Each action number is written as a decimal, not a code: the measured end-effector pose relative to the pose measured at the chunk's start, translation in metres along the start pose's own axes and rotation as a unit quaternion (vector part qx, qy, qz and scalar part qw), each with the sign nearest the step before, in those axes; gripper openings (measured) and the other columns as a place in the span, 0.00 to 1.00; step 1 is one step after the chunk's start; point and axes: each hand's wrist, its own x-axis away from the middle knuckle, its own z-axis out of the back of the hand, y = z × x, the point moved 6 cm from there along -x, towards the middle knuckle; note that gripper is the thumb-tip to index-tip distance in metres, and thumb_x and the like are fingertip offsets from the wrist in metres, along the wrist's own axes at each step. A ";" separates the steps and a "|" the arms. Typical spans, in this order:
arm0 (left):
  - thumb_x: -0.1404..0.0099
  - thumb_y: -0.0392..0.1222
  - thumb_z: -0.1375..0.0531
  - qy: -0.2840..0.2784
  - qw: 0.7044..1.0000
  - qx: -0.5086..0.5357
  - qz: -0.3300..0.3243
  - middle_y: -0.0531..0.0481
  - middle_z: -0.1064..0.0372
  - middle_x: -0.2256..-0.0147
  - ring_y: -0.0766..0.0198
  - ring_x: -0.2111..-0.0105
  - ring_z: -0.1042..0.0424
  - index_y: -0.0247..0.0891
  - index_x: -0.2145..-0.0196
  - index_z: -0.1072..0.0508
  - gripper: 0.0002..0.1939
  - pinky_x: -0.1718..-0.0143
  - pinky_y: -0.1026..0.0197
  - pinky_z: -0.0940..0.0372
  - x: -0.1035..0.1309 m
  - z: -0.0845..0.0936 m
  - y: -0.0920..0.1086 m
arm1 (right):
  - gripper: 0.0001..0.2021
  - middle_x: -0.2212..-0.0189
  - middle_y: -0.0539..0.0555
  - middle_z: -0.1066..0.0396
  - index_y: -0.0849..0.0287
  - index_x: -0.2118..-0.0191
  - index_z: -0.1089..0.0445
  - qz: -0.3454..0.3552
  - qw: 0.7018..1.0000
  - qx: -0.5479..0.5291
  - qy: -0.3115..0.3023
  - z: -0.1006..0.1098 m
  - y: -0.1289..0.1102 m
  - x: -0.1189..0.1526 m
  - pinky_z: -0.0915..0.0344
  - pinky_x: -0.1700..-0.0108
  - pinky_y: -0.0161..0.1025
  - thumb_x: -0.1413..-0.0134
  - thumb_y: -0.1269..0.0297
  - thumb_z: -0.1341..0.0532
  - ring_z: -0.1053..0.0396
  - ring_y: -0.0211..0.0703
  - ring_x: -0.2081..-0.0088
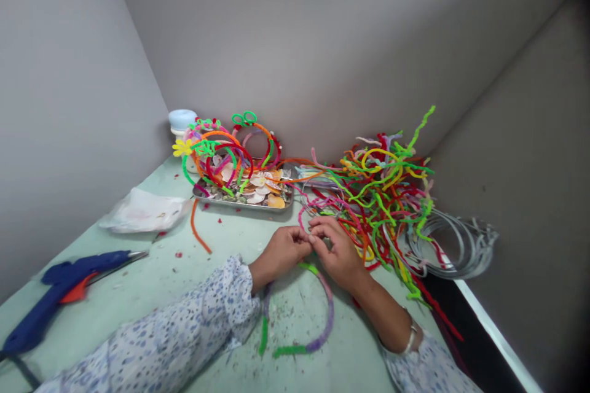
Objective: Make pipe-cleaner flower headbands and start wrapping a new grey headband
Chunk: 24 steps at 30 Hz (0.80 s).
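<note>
Blue-spotted white cloth sleeves (175, 325) up front | left hand (283, 252) and right hand (340, 255) pinched narrow, can't tell on what | green-pink-purple fuzzy arc (330, 313) just below, on pale-green tabletop (152, 288) | joining step imo, next needs steady pinch

A slim, open-ended hoop wrapped in fuzzy stem (330, 313), banded green, pink and purple, curves over the pale green counter (239, 374), its two green ends apart and toward the person. The fingers (325, 230) partly hide its top; from their pinch a thin, fuzzy pink strand (300, 218) bends out.
</note>
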 end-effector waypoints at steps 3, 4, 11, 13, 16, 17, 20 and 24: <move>0.49 0.38 0.42 0.012 1.000 0.007 -0.006 0.57 0.41 0.82 0.73 0.83 0.45 0.33 0.74 0.32 0.05 0.80 0.67 0.49 -0.001 0.001 -0.001 | 0.02 0.58 0.56 0.35 0.55 0.67 0.33 -0.008 1.000 0.009 0.012 0.001 0.003 0.000 0.37 0.54 0.43 0.45 0.67 0.43 0.35 0.46 0.56; 0.48 0.38 0.42 0.013 1.000 0.007 -0.012 0.57 0.41 0.82 0.73 0.83 0.45 0.33 0.74 0.32 0.05 0.80 0.67 0.49 -0.001 0.001 -0.001 | 0.02 0.58 0.56 0.35 0.55 0.67 0.33 -0.014 1.000 0.014 0.012 0.001 0.005 0.000 0.37 0.54 0.43 0.45 0.67 0.43 0.35 0.46 0.56; 0.46 0.41 0.41 0.018 0.999 0.010 -0.046 0.56 0.40 0.80 0.72 0.81 0.45 0.33 0.74 0.32 0.07 0.78 0.67 0.49 -0.002 0.003 -0.003 | 0.03 0.57 0.57 0.34 0.55 0.68 0.33 -0.043 0.999 0.017 0.020 0.001 0.012 0.001 0.38 0.53 0.45 0.46 0.67 0.44 0.35 0.47 0.55; 0.46 0.41 0.40 0.020 0.999 0.007 -0.049 0.55 0.39 0.79 0.72 0.80 0.43 0.33 0.73 0.32 0.08 0.77 0.67 0.48 -0.002 0.004 -0.003 | 0.04 0.57 0.57 0.34 0.55 0.68 0.32 -0.044 0.999 0.015 0.022 0.000 0.013 0.001 0.38 0.53 0.45 0.46 0.67 0.44 0.35 0.47 0.55; 0.46 0.42 0.40 0.023 0.998 0.002 -0.051 0.54 0.38 0.78 0.71 0.79 0.42 0.33 0.73 0.31 0.08 0.77 0.67 0.47 -0.002 0.004 -0.001 | 0.05 0.58 0.56 0.33 0.55 0.70 0.32 -0.056 0.998 -0.009 0.027 0.000 0.017 0.001 0.39 0.52 0.45 0.46 0.65 0.44 0.35 0.47 0.55; 0.46 0.42 0.40 0.024 0.998 0.002 -0.051 0.55 0.38 0.78 0.71 0.79 0.42 0.33 0.72 0.30 0.08 0.77 0.67 0.47 -0.001 0.004 0.000 | 0.05 0.58 0.56 0.33 0.55 0.71 0.32 -0.066 0.997 -0.025 0.032 0.000 0.019 0.001 0.39 0.52 0.45 0.46 0.64 0.44 0.35 0.47 0.55; 0.48 0.41 0.38 0.035 0.997 0.001 -0.063 0.56 0.39 0.78 0.71 0.79 0.42 0.34 0.66 0.29 0.12 0.77 0.67 0.46 0.000 0.004 0.003 | 0.08 0.58 0.56 0.32 0.56 0.72 0.32 -0.123 0.987 -0.092 0.055 0.001 0.028 0.002 0.41 0.51 0.44 0.46 0.61 0.43 0.35 0.48 0.54; 0.49 0.41 0.36 0.057 0.995 -0.011 -0.086 0.55 0.36 0.76 0.71 0.77 0.40 0.35 0.62 0.28 0.15 0.75 0.68 0.44 0.002 0.006 0.005 | 0.09 0.58 0.54 0.30 0.57 0.71 0.31 -0.199 0.962 -0.172 0.069 -0.002 0.033 0.003 0.42 0.50 0.44 0.46 0.59 0.44 0.35 0.47 0.54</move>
